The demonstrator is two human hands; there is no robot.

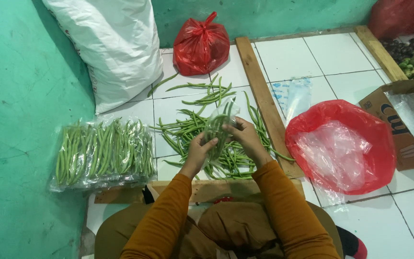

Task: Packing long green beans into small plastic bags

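Left hand (198,152) and right hand (245,136), fingers curled, pinch a clear plastic bag of green beans (218,125) between them; loose green long beans (195,129) lie beneath the fingers on white tiles.

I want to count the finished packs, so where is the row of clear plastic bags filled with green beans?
In the head view, the row of clear bean bags lies on the floor at the left, against the green wall, below the white sack.
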